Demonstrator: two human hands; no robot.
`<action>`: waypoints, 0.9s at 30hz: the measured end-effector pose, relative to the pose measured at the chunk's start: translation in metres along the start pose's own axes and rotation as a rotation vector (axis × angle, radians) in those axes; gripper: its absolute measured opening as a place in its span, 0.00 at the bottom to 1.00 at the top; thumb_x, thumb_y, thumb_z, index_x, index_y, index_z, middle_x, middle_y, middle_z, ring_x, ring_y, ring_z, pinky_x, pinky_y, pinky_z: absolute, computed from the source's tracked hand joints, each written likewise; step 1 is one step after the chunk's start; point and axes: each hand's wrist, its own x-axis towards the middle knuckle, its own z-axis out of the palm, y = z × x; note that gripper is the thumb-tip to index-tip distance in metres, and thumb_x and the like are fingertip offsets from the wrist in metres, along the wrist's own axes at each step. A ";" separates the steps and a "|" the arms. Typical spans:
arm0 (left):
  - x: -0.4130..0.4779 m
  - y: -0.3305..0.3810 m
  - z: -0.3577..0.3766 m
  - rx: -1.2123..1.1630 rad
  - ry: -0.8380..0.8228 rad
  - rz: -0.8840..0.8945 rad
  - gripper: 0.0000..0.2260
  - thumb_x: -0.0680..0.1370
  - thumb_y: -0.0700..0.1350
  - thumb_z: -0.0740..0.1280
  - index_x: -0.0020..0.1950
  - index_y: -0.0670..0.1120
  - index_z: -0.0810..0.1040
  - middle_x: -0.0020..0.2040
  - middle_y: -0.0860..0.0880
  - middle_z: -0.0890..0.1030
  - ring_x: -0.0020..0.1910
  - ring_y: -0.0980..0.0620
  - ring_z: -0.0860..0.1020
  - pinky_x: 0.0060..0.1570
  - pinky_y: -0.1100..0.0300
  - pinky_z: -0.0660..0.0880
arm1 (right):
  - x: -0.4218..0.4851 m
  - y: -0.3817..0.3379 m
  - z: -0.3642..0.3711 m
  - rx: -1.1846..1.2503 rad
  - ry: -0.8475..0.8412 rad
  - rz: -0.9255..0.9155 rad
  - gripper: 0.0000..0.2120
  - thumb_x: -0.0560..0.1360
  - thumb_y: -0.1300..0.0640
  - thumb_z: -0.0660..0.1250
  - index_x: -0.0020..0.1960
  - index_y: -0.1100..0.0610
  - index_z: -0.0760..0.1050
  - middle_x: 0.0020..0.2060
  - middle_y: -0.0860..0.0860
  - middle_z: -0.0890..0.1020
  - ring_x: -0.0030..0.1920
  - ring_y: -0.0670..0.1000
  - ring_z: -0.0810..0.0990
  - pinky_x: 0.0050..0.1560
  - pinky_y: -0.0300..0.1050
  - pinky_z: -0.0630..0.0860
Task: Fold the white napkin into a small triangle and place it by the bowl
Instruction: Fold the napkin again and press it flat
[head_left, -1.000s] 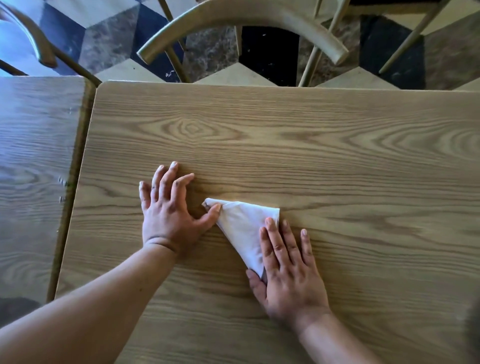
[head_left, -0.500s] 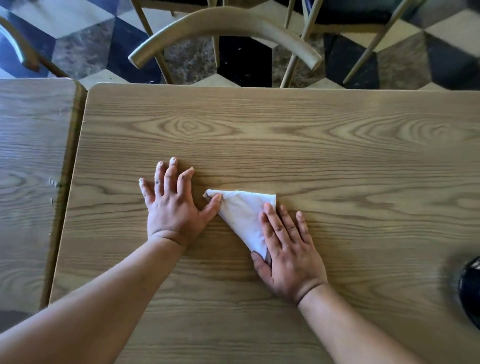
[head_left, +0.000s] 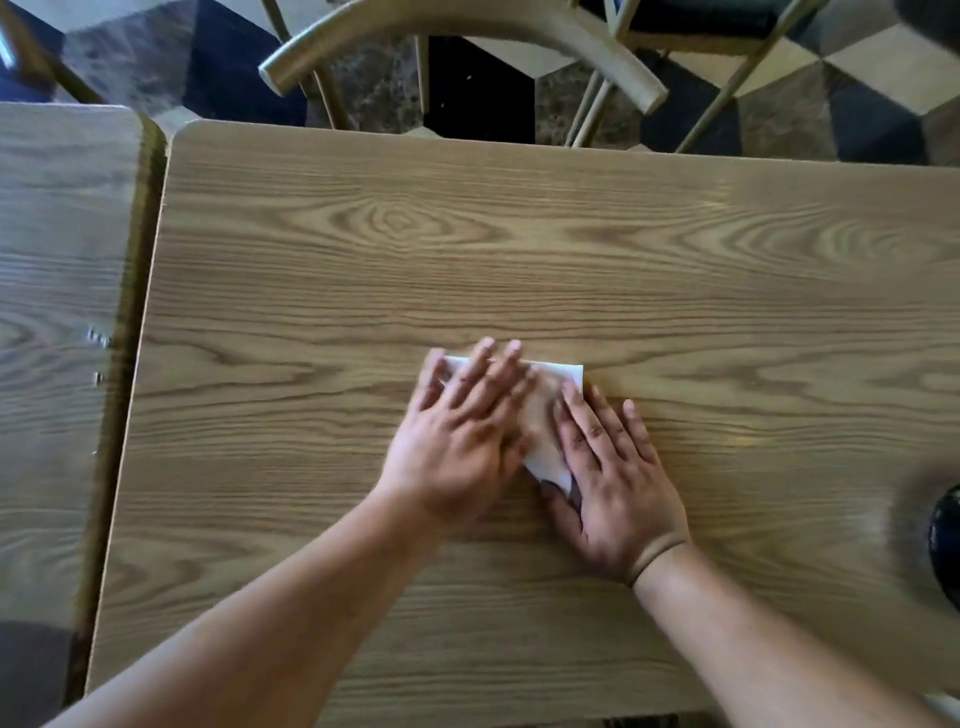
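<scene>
The white napkin (head_left: 546, 426), folded into a small triangle, lies flat on the wooden table (head_left: 519, 249) with its point toward me. My left hand (head_left: 462, 431) lies flat over its left part, fingers spread and blurred by motion. My right hand (head_left: 613, 478) rests flat along its right edge, fingertips on the napkin's upper right corner. Much of the napkin is hidden under the two hands. A dark round bowl (head_left: 945, 545) shows only partly at the right edge of the view.
A second wooden table (head_left: 57, 312) abuts on the left across a narrow gap. A curved wooden chair back (head_left: 467, 21) stands just past the far edge, more chair legs (head_left: 727, 98) to the right on a checkered floor.
My left hand has slid right from beside the napkin onto its left part. My right hand holds its place on the right edge. The bowl has come into view at the right.
</scene>
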 end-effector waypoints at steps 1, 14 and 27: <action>-0.001 -0.015 -0.003 0.031 0.010 -0.087 0.28 0.84 0.60 0.59 0.84 0.56 0.62 0.85 0.51 0.60 0.85 0.49 0.54 0.80 0.35 0.52 | 0.000 0.000 -0.001 0.011 0.001 0.002 0.38 0.80 0.40 0.59 0.84 0.60 0.59 0.84 0.56 0.58 0.84 0.60 0.58 0.82 0.67 0.55; 0.004 -0.019 -0.013 0.006 -0.090 -0.236 0.27 0.85 0.60 0.54 0.84 0.60 0.56 0.86 0.50 0.59 0.85 0.50 0.52 0.81 0.37 0.47 | 0.002 -0.006 -0.012 0.036 -0.006 0.024 0.39 0.78 0.40 0.63 0.82 0.60 0.63 0.83 0.55 0.61 0.83 0.59 0.61 0.78 0.70 0.62; 0.004 -0.021 -0.012 0.011 -0.103 -0.233 0.27 0.84 0.60 0.53 0.84 0.60 0.56 0.86 0.51 0.57 0.85 0.50 0.50 0.81 0.37 0.47 | 0.040 -0.028 -0.009 0.088 -0.049 0.073 0.41 0.79 0.38 0.60 0.84 0.59 0.58 0.84 0.57 0.58 0.84 0.61 0.55 0.81 0.67 0.57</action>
